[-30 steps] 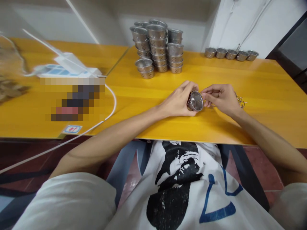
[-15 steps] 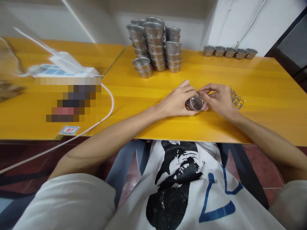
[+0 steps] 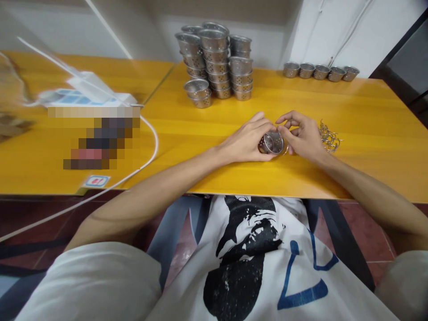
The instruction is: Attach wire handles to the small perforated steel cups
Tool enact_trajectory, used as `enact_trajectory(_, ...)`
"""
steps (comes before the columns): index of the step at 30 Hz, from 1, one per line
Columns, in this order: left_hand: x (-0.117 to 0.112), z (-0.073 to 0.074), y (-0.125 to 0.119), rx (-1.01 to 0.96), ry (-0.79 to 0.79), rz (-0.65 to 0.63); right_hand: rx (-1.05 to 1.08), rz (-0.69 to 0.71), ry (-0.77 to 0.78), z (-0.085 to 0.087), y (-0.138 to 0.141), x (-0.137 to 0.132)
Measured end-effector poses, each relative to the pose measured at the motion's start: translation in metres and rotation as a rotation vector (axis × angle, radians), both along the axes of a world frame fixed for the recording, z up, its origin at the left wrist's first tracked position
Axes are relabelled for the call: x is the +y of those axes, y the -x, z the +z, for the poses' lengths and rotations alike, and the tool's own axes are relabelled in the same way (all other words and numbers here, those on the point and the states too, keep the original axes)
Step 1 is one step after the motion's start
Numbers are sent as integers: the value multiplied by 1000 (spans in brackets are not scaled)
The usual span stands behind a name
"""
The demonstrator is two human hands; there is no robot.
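A small perforated metal strainer cup (image 3: 274, 142) lies tilted on its side, its open mouth turned towards me and to the right. My left hand (image 3: 252, 139) is wrapped round it from the left, thumb below and fingers over the top. At the cup's right rim is my right hand (image 3: 301, 136), thumb and forefinger bent close together at the edge. A thin curved metal wire (image 3: 286, 150) shows under the right fingers, beside the rim; its upper end is hidden by them. Just right of that hand lies a pile of curved metal wires (image 3: 330, 137).
Tall stacks of perforated cups (image 3: 216, 58) stand at the back of the yellow table (image 3: 374, 156). Several more cups (image 3: 321, 72) are lined up by the wall. At left are a power strip (image 3: 90, 99), a white cable (image 3: 156, 142) and a blurred-out patch.
My right forefinger has lifted and straightened a little at the cup's rim, and the curved wire shows more clearly. My left hand holds the cup in the same place.
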State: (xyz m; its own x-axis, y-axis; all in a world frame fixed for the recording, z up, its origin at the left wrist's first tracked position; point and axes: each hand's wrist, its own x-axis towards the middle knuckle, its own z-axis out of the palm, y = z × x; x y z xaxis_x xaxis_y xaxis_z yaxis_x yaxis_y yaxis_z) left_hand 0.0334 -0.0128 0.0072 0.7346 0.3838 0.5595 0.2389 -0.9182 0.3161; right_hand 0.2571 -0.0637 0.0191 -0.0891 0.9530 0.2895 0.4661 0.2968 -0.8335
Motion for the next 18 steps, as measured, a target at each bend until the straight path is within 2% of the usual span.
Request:
enact_trajectory(5, 6, 0, 2, 10, 92, 22, 104, 221, 120, 9, -12, 8)
enact_trajectory(10, 10, -1, 5, -4, 225, 85, 86, 437, 94, 15, -25, 9)
enact_trajectory(14, 11, -2, 6, -27, 295, 89, -33, 465, 19, 5, -24, 11)
enact_trajectory(18, 12, -3, 6, -38, 312, 100, -29, 465, 19, -8, -19, 14)
